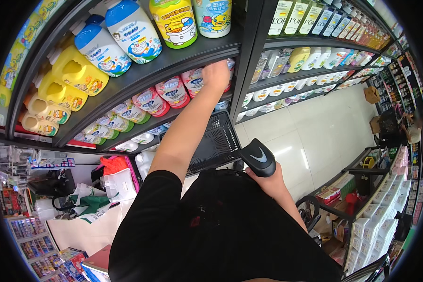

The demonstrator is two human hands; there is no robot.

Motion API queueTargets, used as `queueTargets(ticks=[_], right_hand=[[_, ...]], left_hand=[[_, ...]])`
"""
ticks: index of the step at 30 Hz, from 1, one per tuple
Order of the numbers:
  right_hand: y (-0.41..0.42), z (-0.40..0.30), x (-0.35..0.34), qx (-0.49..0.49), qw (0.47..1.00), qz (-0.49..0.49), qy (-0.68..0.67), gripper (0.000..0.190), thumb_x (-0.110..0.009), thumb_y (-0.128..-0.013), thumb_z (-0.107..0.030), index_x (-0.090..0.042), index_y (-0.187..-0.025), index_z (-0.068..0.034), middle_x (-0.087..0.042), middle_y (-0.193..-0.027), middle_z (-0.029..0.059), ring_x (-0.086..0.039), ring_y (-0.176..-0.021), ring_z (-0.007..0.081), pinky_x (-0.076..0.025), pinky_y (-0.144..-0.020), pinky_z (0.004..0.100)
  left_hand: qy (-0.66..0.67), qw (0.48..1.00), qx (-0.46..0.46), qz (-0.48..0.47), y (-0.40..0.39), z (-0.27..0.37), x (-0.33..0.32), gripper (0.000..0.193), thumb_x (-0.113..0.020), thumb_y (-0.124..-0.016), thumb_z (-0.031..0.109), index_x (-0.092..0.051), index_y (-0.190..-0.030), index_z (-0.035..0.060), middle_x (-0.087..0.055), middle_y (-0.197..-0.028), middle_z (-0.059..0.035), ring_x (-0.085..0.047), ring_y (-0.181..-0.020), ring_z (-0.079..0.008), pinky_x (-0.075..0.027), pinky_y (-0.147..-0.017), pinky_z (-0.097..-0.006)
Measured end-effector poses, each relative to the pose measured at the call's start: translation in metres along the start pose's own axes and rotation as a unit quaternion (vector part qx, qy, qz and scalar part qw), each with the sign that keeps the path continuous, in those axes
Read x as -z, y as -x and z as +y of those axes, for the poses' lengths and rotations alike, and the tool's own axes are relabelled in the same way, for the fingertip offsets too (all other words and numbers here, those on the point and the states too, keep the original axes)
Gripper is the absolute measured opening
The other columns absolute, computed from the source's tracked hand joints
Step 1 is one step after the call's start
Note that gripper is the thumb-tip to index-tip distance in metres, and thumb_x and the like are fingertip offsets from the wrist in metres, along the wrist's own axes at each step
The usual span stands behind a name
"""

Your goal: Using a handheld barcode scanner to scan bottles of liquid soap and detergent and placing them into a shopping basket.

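Note:
My left hand [216, 74] reaches into the middle shelf, with its fingers mostly hidden beneath the black shelf above. Close on its left is a pink-red plastic bottle [193, 81] with a printed label. Another bottle [230, 67] shows partly on its right; whether the fingers hold either one cannot be seen. In my right hand [272, 181], beside my body, is a black handheld barcode scanner [258, 158] with a grey curved mark. Below my left arm, a black plastic shopping basket [215, 137] stands against the shelving, its visible inside bare.
Doraemon-print bottles [134, 33] and yellow jugs [79, 68] fill the upper shelf. A shelf upright [248, 60] rises right of my left hand. Bags [90, 201] lie at left. At right are a display rack with stacked white tubs [373, 218] and, farther off, a person [413, 128].

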State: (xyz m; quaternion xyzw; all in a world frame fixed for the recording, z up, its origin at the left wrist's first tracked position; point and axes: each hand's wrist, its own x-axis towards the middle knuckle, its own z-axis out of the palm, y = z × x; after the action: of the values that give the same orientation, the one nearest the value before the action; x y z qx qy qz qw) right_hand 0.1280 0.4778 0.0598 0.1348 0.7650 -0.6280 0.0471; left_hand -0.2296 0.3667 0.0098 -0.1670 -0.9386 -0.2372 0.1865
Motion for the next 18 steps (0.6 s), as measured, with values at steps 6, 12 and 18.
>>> queueTargets(ticks=[6,12,18], right_hand=[[0.013,-0.001,-0.028,0.004,0.999,0.049,-0.021,0.040,-0.088,-0.084,-0.011,-0.070,-0.118,0.002,-0.077,-0.108,0.0099,-0.070,-0.100,0.0152,-0.054,-0.092,0.0321],[0.024,-0.003,-0.056,0.002,0.999,0.043,0.011,0.039,-0.087,-0.085,-0.012,-0.070,-0.118,0.002,-0.077,-0.108,0.0100,-0.070,-0.099,0.0154,-0.055,-0.092,0.0325],[0.034,-0.008,-0.076,0.016,0.999,0.031,0.010,0.041,-0.087,-0.086,-0.012,-0.069,-0.120,0.002,-0.077,-0.110,0.0108,-0.071,-0.101,0.0164,-0.055,-0.093,0.0331]], left_hand=[[0.101,0.994,-0.016,-0.026,0.062,-0.014,0.059,0.043,-0.060,-0.103,0.025,-0.056,-0.141,0.0054,-0.055,-0.142,-0.0284,-0.068,-0.109,-0.0480,-0.058,-0.091,-0.0543],[0.119,0.989,-0.065,0.053,0.073,-0.065,0.073,0.048,-0.061,-0.103,0.024,-0.049,-0.143,0.0010,-0.054,-0.138,-0.0325,-0.063,-0.113,-0.0542,-0.056,-0.090,-0.0575],[0.174,0.984,0.032,-0.019,0.031,-0.095,0.043,0.043,-0.061,-0.101,0.032,-0.063,-0.126,-0.0025,-0.064,-0.125,-0.0370,-0.063,-0.111,-0.0561,-0.051,-0.096,-0.0612]])
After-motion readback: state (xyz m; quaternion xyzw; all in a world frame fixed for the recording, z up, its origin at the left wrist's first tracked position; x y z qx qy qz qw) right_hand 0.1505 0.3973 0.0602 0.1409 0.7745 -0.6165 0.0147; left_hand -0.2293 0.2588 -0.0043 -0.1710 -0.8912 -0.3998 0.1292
